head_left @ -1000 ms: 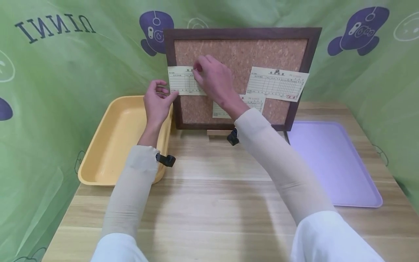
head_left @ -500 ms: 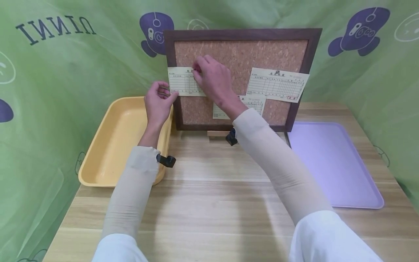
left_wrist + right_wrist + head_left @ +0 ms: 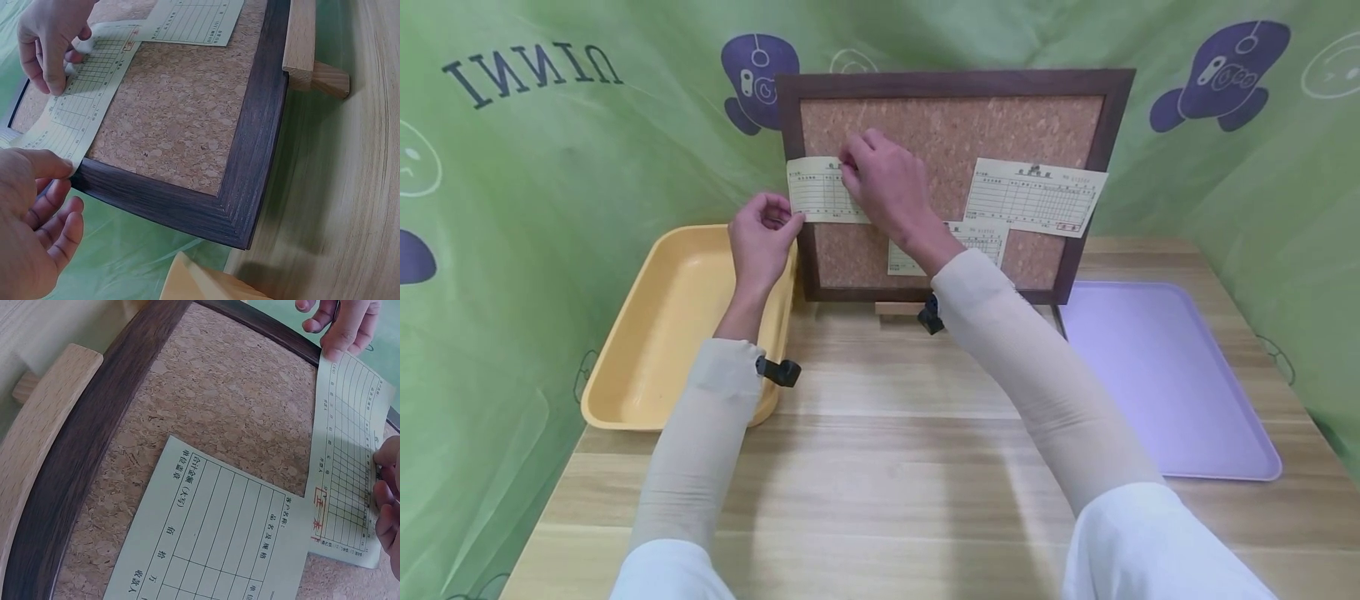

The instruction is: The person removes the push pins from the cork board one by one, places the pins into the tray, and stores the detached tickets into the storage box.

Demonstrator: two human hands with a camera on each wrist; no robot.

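Observation:
A framed corkboard (image 3: 940,125) stands propped up, with three printed receipt slips on it. My left hand (image 3: 758,242) pinches the lower left end of the left receipt slip (image 3: 814,193), thumb in front, as the left wrist view shows. That end reaches over the dark frame and bends slightly. At the slip's top middle, my right hand (image 3: 891,183) holds its thumb and forefinger together; whatever lies between those fingertips is hidden. Below, partly behind the right wrist, is the lower receipt slip (image 3: 219,519). The right receipt slip (image 3: 1026,196) hangs tilted, a small pin at its top.
A yellow tray (image 3: 597,367) stands at the left, under the left forearm. To the right lies a flat purple tray (image 3: 1165,367). A wooden stand (image 3: 303,37) supports the board's lower edge on the wooden table (image 3: 865,500). Green patterned cloth (image 3: 550,150) surrounds the table.
The scene sits slightly lower in the head view. My left thumb has shifted a little left along the slip's end. My right hand keeps its place at the slip's top.

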